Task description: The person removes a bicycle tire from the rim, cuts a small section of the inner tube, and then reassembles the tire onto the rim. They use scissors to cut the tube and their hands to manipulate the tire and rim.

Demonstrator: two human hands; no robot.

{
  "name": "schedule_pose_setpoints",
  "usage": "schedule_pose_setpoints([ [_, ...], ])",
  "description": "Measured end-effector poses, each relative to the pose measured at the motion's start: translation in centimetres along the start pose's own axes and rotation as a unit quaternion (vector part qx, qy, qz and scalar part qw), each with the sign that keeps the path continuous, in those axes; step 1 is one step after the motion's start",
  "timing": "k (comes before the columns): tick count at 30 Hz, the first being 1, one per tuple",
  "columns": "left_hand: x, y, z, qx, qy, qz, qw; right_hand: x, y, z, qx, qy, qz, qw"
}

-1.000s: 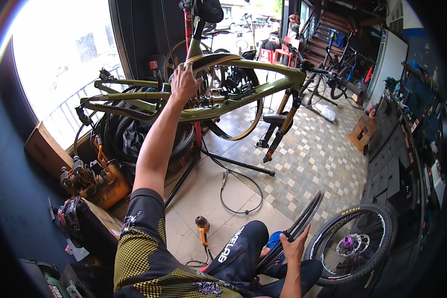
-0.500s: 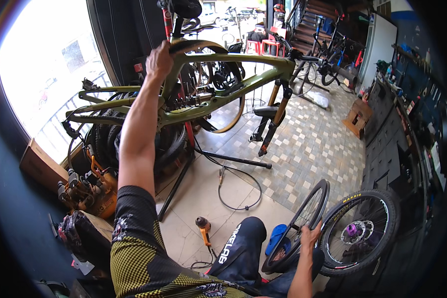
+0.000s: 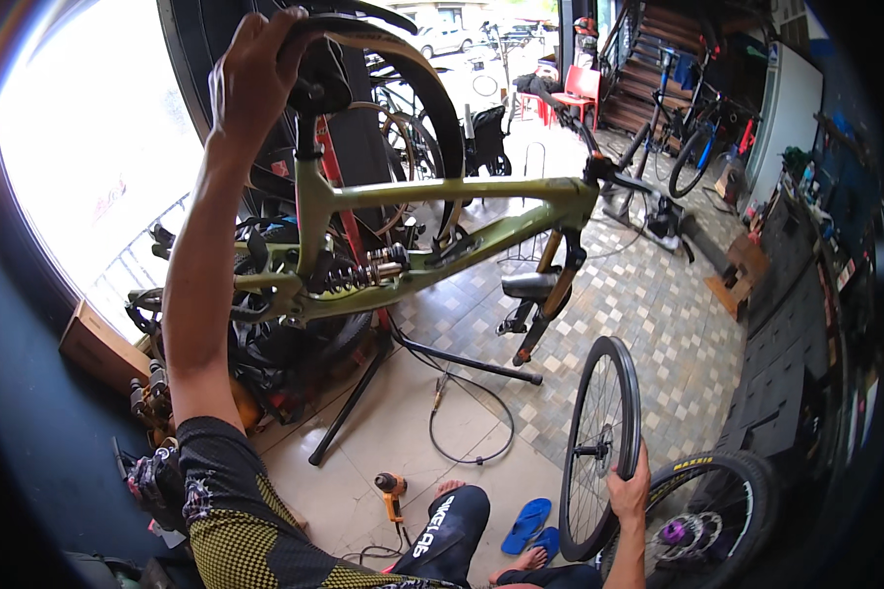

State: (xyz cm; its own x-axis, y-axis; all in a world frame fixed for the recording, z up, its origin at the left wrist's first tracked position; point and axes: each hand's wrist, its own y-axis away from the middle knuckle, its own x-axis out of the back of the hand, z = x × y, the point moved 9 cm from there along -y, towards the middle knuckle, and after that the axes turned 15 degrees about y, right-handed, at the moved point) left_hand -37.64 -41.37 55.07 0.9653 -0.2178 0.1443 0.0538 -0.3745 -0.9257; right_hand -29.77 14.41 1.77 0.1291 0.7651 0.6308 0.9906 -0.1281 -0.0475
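Note:
My left hand (image 3: 250, 79) is raised at the upper left, fingers closed round a black bicycle tyre with a tan sidewall (image 3: 440, 93). The tyre arches over to the right beside the black saddle (image 3: 326, 83). Below it, a green bicycle frame (image 3: 442, 194) hangs on a work stand, with a fork at the front and no wheels in it. Low on the right, my right hand (image 3: 631, 488) grips the rim of a black spoked bicycle wheel (image 3: 632, 402). That wheel stands upright near my leg and has no tyre on it.
A wheel with a knobbly tyre (image 3: 751, 491) leans at the lower right. On the floor lie an orange heat gun (image 3: 391, 496), a looped cable (image 3: 511, 432) and blue flip-flops (image 3: 526, 525). Black stand legs (image 3: 349, 407) spread beneath the frame. Dark cabinets (image 3: 756, 383) line the right side.
My left hand has risen and moved left, lifting the tyre. The wheel in my right hand has swung more upright and shifted slightly. The whole view has shifted, uncovering both flip-flops and my feet.

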Motion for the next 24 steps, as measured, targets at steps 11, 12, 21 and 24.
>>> schedule_pose_setpoints([
  [11,-5.2,-21.7,-21.5,0.285,0.008,-0.095,0.954,4.9,-2.4,-13.5,-0.008,0.055,-0.080,0.995],
  [12,-5.9,-22.0,-26.2,0.306,-0.038,-0.107,0.945,4.5,-2.4,-14.1,0.000,0.066,-0.087,0.994],
  [21,-16.5,-14.1,-40.7,0.454,-0.028,-0.062,0.889,4.6,0.7,-16.0,-0.066,-0.009,-0.034,0.997],
  [24,-16.2,-15.9,-44.3,0.422,-0.028,0.011,0.906,4.6,0.8,-16.0,-0.073,-0.012,-0.022,0.997],
])
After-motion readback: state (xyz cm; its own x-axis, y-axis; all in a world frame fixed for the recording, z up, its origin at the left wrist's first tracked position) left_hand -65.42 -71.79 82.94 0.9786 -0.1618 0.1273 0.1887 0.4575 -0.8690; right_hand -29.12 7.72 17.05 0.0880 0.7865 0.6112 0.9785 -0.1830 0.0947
